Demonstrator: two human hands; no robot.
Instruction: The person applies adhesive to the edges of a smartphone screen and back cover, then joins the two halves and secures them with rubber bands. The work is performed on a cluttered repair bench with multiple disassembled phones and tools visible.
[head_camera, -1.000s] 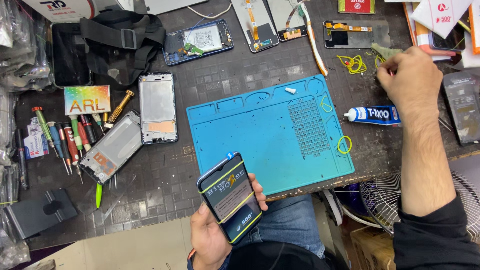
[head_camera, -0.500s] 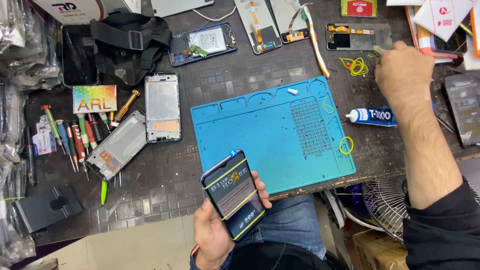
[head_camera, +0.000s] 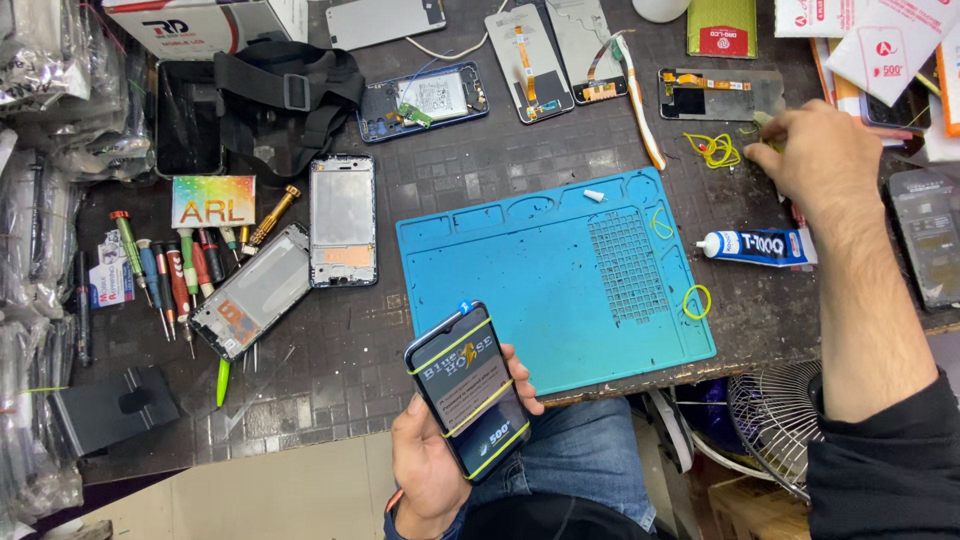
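Meanwhile, left hand (head_camera: 425, 470) grips phone (head_camera: 468, 391); right hand (head_camera: 820, 160) far off.

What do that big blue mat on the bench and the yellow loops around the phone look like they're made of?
The blue mat looks like soft matte silicone or rubber: moulded trays and a raised grid, no shine. The yellow loops around the phone in the left hand look like thin stretched rubber bands.

The right hand (head_camera: 825, 160) sits slightly lower and nearer the glue tube (head_camera: 757, 246) than before, fingertips now beside the loose yellow rubber bands (head_camera: 712, 150).
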